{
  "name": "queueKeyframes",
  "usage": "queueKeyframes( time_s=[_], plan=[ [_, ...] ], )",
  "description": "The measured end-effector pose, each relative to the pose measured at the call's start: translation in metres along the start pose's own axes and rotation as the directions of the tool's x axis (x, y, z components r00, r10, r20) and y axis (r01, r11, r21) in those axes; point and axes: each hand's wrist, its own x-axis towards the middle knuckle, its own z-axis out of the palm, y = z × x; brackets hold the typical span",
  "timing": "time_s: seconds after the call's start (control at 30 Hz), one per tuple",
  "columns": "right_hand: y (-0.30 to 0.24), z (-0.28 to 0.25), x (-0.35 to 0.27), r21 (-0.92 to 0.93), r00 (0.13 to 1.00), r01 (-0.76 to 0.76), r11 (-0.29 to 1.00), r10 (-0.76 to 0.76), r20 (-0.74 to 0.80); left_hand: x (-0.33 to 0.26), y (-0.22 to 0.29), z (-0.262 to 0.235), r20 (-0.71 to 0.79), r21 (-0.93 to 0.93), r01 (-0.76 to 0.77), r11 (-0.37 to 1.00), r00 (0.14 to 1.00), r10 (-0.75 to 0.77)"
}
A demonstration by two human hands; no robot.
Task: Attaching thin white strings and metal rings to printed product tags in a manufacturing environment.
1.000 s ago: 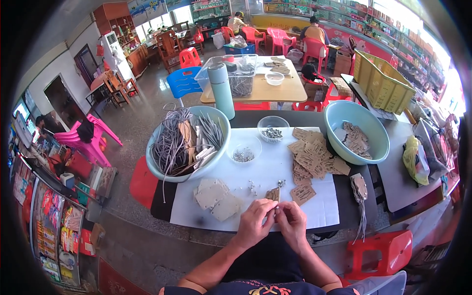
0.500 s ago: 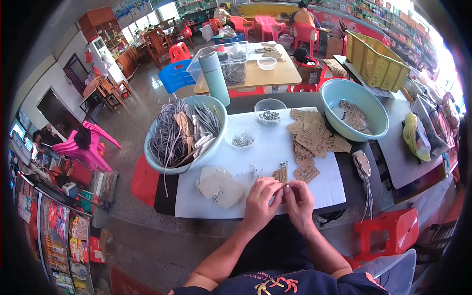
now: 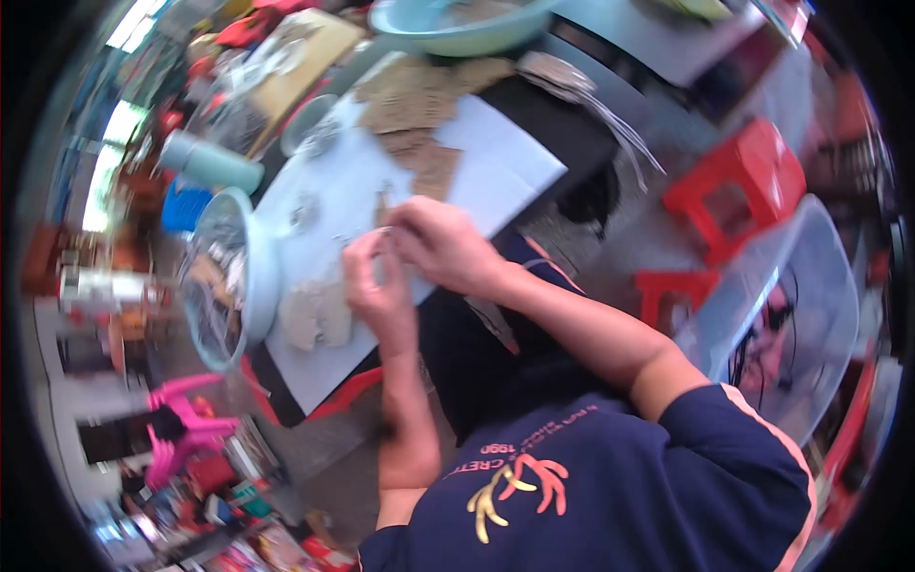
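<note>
My left hand [image 3: 375, 281] and my right hand [image 3: 443, 246] meet over the near edge of a white sheet [image 3: 505, 143]. Thumbs and fingers of both are pinched together at the tips; whatever lies between them is too small and blurred to name. Just beyond the fingertips a small brown cardboard piece [image 3: 383, 207] shows in part. Further off lies a pile of brown cut cardboard pieces [image 3: 405, 100]. Several grey flat pieces [image 3: 315, 316] rest beside my left hand. Small metal parts [image 3: 305, 212] sit further left on the sheet, smeared by motion.
A light-blue basin [image 3: 262, 276] of cords stands at the left, near a pale-blue flask [image 3: 212, 162]. Another blue basin [image 3: 467, 40] is at the far edge. A bundle with white cords [image 3: 555, 74] lies on the dark table. Red stools [image 3: 739, 186] and a clear tub [image 3: 810, 296] are at my right.
The whole view has swung and tilted, so the table now slants and a clear tub at my right shows more. My hands stay pinched together.
</note>
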Motion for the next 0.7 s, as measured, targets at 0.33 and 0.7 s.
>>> queueKeyframes(
  time_s=[0.33, 0.7],
  plan=[
    [-0.002, 0.000, -0.016, 0.018, 0.994, -0.006, 1.000, 0.008, -0.111, -0.015, -0.008, 0.003, 0.023, -0.039, 0.114, 0.993, 0.993, -0.113],
    [0.001, 0.002, -0.008, 0.079, 0.999, -0.030, 0.996, 0.033, -0.038, -0.011, -0.007, -0.003, 0.001, 0.058, 0.150, 0.987, 0.989, -0.150]
  ],
)
